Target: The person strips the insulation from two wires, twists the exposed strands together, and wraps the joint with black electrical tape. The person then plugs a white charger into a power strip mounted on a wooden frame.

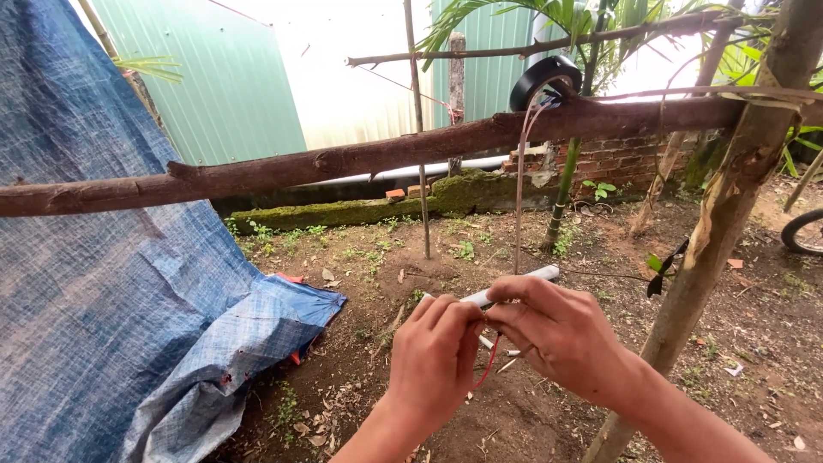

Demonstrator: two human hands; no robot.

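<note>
My left hand (435,356) and my right hand (561,330) meet at the fingertips low in the middle of the view, both pinching thin wires (518,197). A red strand (490,364) loops down below my fingers. A pale strand rises to a horizontal wooden branch (343,160), where a roll of black tape (543,79) hangs. A short white tube (523,280) shows just behind my fingers; how it is held is hidden.
A blue tarpaulin (103,283) hangs over the branch at the left and pools on the dirt. An upright wooden post (729,206) stands at the right. Behind are a green metal wall (214,77), a mossy brick ledge (343,210) and a wheel (804,231).
</note>
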